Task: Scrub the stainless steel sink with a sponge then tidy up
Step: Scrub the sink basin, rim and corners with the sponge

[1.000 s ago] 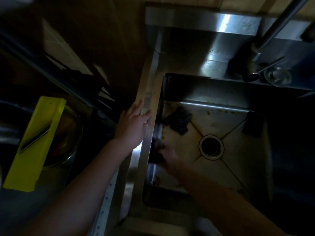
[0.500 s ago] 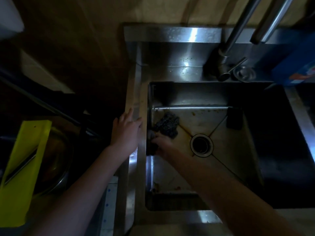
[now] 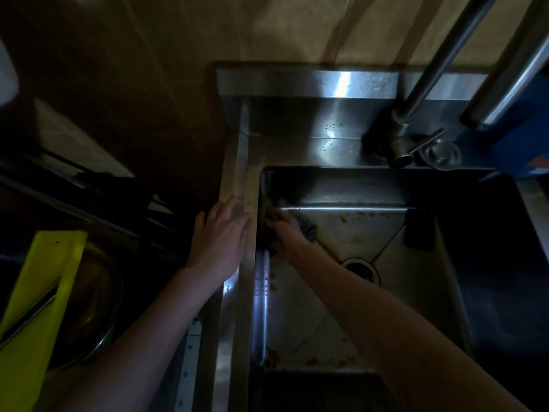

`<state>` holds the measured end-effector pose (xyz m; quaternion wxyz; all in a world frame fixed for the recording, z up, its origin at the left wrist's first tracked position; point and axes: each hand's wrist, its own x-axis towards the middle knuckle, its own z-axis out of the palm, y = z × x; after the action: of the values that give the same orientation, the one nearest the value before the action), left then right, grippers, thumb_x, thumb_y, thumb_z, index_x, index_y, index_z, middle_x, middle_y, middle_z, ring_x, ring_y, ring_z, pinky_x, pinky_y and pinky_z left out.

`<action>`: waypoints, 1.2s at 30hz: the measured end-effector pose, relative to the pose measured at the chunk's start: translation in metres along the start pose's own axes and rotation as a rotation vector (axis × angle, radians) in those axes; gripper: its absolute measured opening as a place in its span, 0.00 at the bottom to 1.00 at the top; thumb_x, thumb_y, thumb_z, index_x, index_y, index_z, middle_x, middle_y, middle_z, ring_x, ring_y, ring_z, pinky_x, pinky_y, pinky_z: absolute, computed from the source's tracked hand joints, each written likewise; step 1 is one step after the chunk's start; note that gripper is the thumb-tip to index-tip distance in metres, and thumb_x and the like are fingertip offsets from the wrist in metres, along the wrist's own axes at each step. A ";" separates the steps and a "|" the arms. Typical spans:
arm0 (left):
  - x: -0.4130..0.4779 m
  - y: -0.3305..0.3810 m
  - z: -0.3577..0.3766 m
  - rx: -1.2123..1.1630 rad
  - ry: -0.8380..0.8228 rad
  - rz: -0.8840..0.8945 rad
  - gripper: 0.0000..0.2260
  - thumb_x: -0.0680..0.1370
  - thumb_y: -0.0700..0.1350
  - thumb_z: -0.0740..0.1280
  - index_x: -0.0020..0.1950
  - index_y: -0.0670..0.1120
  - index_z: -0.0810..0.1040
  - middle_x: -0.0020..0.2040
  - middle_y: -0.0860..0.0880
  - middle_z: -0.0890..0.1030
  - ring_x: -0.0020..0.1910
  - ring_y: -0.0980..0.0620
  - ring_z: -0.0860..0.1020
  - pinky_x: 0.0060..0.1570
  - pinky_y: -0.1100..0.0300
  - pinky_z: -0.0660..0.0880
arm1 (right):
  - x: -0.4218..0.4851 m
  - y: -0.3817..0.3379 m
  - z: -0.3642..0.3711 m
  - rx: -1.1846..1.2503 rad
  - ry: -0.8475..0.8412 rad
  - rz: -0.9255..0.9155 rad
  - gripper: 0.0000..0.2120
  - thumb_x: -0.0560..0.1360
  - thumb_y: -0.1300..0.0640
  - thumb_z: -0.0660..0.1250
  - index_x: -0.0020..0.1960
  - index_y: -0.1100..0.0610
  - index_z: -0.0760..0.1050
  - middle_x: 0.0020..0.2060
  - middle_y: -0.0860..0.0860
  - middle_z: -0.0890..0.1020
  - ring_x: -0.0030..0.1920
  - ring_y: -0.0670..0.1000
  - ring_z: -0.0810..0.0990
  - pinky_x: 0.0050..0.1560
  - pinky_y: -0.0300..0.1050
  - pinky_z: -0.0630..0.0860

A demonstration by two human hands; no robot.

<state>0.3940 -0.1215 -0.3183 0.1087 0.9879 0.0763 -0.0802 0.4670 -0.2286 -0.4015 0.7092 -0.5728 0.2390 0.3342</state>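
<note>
Right grip: fingers curled round a dark sponge and holding it against the left wall of the sink, close to the far corner. The light is dim, so the sponge's edges are hard to make out.
Left grip: the left hand lies flat with its fingers spread on the rim, just across the wall from the right grip. It holds nothing.
Stage: probably mid-scrub, working the left wall.
Done: the middle of the floor beyond the grip, towards the drain, looks mostly free of bits. Whether it has been scrubbed cannot be told.
Left: brown crumbs sit along the back edge past the grip, with more below it by the left wall and in the near corner. Tidying looks not yet begun, since a dark scourer wad touches the grip's right side and a dark block lies well apart on the far right.
Surface: steel, wet-looking, with creases running to the drain. It is likely slippery.
Room: a tap stands behind the basin with a blue box beside it. Well left of both grips, a yellow slicer rests over a metal bowl on a dark worktop.
</note>
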 end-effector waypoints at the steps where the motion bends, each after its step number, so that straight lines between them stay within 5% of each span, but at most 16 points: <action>1: 0.003 0.000 0.000 0.002 -0.006 -0.003 0.16 0.79 0.48 0.57 0.66 0.53 0.73 0.74 0.49 0.62 0.72 0.47 0.60 0.66 0.47 0.60 | -0.007 0.010 -0.005 0.004 -0.013 0.022 0.20 0.75 0.75 0.56 0.67 0.70 0.67 0.59 0.68 0.75 0.56 0.65 0.76 0.59 0.58 0.74; 5: 0.010 0.002 0.001 -0.007 -0.024 -0.013 0.16 0.79 0.48 0.57 0.67 0.53 0.72 0.75 0.50 0.60 0.72 0.48 0.60 0.66 0.47 0.60 | -0.045 0.053 -0.026 -0.050 -0.056 0.170 0.19 0.75 0.76 0.55 0.65 0.70 0.67 0.48 0.65 0.76 0.37 0.57 0.77 0.27 0.41 0.78; 7: 0.014 0.003 0.001 -0.005 -0.022 -0.010 0.15 0.79 0.48 0.57 0.66 0.52 0.72 0.74 0.50 0.61 0.71 0.48 0.61 0.66 0.48 0.61 | -0.061 0.071 -0.035 -0.085 -0.065 0.237 0.17 0.74 0.76 0.56 0.62 0.73 0.69 0.38 0.62 0.76 0.29 0.56 0.76 0.23 0.41 0.74; 11: 0.019 0.000 -0.003 -0.051 0.026 -0.035 0.16 0.78 0.45 0.60 0.66 0.50 0.71 0.71 0.50 0.66 0.69 0.48 0.65 0.63 0.49 0.64 | -0.070 0.078 -0.036 -0.102 -0.066 0.170 0.15 0.74 0.75 0.59 0.60 0.72 0.71 0.34 0.59 0.74 0.31 0.55 0.75 0.29 0.43 0.73; 14: 0.015 -0.006 -0.005 -0.059 0.063 -0.114 0.19 0.77 0.44 0.62 0.68 0.48 0.68 0.71 0.48 0.66 0.69 0.48 0.65 0.65 0.48 0.65 | -0.066 0.058 -0.028 -0.070 -0.018 -0.023 0.20 0.74 0.71 0.64 0.65 0.63 0.72 0.53 0.60 0.80 0.51 0.59 0.80 0.52 0.56 0.79; 16: 0.010 -0.009 -0.006 -0.059 0.080 -0.158 0.19 0.77 0.45 0.63 0.69 0.48 0.67 0.72 0.46 0.65 0.70 0.46 0.64 0.67 0.48 0.63 | -0.068 0.041 -0.022 -0.078 -0.048 -0.143 0.20 0.75 0.65 0.66 0.65 0.54 0.73 0.59 0.55 0.79 0.59 0.54 0.79 0.59 0.55 0.77; 20: 0.002 -0.015 -0.011 -0.081 0.115 -0.207 0.18 0.78 0.45 0.62 0.68 0.47 0.69 0.72 0.44 0.65 0.70 0.44 0.66 0.67 0.47 0.63 | -0.064 0.009 -0.007 -0.152 -0.061 -0.384 0.19 0.72 0.57 0.71 0.62 0.48 0.73 0.56 0.48 0.80 0.55 0.43 0.80 0.51 0.36 0.79; 25: -0.004 -0.017 -0.013 -0.095 0.124 -0.222 0.18 0.78 0.46 0.62 0.68 0.47 0.69 0.73 0.45 0.65 0.70 0.44 0.65 0.67 0.48 0.62 | -0.046 -0.008 0.026 -0.542 0.172 -0.470 0.22 0.65 0.46 0.76 0.53 0.46 0.70 0.53 0.45 0.74 0.49 0.38 0.72 0.44 0.28 0.70; 36: -0.001 -0.009 -0.011 -0.104 0.126 -0.136 0.17 0.78 0.46 0.62 0.67 0.47 0.69 0.72 0.46 0.64 0.71 0.46 0.64 0.68 0.49 0.61 | 0.004 -0.051 -0.011 -0.147 0.437 -0.187 0.19 0.70 0.57 0.72 0.59 0.63 0.74 0.53 0.60 0.81 0.53 0.58 0.80 0.55 0.53 0.78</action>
<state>0.3931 -0.1106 -0.3090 0.1492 0.9766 0.1537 -0.0210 0.5081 -0.2444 -0.3731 0.6249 -0.7012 0.3078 0.1519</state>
